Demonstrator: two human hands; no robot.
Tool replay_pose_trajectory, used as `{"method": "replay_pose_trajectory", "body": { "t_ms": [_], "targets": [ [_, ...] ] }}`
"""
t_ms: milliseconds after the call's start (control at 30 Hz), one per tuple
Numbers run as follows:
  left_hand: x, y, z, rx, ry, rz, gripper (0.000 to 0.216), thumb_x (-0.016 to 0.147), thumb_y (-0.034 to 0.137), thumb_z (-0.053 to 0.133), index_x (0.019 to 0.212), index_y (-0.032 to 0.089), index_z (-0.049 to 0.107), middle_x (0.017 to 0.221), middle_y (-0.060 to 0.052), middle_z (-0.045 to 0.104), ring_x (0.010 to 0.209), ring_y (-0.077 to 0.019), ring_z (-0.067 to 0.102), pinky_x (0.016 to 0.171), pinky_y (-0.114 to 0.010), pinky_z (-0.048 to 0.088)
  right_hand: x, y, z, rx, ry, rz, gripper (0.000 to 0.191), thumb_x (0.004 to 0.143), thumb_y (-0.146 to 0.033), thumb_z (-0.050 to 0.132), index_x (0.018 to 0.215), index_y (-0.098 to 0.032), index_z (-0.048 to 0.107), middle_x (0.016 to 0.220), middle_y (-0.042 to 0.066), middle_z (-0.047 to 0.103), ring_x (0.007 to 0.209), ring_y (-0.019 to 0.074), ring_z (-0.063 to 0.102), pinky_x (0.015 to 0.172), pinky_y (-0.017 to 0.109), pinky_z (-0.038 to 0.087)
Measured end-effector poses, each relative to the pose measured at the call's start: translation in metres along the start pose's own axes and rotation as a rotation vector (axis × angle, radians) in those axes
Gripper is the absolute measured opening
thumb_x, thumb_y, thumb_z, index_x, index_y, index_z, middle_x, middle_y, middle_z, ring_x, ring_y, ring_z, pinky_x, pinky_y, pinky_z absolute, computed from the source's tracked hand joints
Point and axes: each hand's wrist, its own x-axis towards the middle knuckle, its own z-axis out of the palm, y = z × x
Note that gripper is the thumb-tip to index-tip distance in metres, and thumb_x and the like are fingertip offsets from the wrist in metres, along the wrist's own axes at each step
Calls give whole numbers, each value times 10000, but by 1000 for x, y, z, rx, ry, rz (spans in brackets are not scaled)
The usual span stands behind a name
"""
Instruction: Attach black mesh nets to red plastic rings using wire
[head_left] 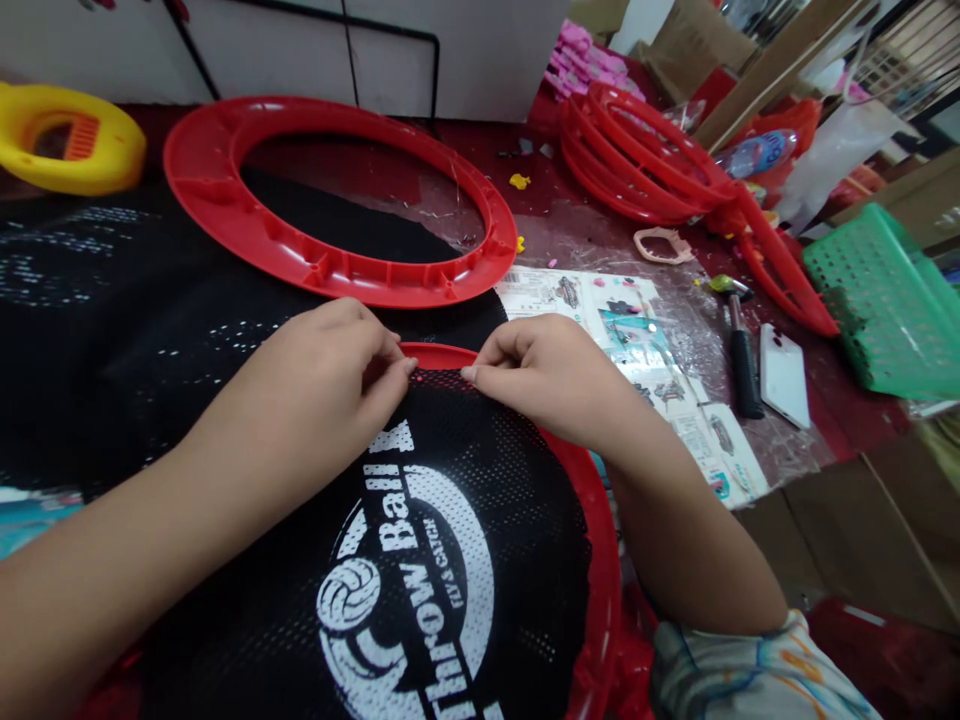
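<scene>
A black mesh net [525, 520] with white "Throw Ball" print lies over a red plastic ring [600, 560], whose rim shows at the far edge and down the right side. My left hand [322, 365] pinches the net's far edge. A short gap to its right, my right hand [547, 375] pinches the same edge between thumb and fingers. Just beyond both hands another red ring [202, 210] rests on more black mesh [135, 300], its ribbed side showing.
Back left is a yellow plastic ring-shaped part [120, 150]. Stacked red rings [637, 165], a green basket [885, 300], a black-handled tool [744, 370] and a white phone [784, 375] are on the right. Printed cardboard [697, 430] lies under plastic film.
</scene>
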Motion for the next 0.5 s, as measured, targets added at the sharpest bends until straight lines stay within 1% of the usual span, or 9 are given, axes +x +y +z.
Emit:
{"method": "replay_pose_trajectory", "body": {
  "t_ms": [333, 500],
  "targets": [
    [-2, -5, 2, -34, 22, 58, 219, 847, 285, 427, 742, 174, 583, 798, -54, 606, 729, -171, 560, 685, -318, 429, 1, 5, -1, 24, -74, 28, 142, 749, -210, 574, 689, -130, 674, 585, -24, 585, 537, 70, 487, 548, 229, 328],
    [-1, -5, 2, -47, 26, 51, 229, 846, 300, 415, 748, 183, 586, 781, -43, 595, 721, -170, 551, 682, -317, 424, 2, 3, 2, -15, -30, 10, 146, 750, -182, 558, 683, -131, 677, 614, -11, 599, 570, 79, 494, 560, 231, 317]
  ]
}}
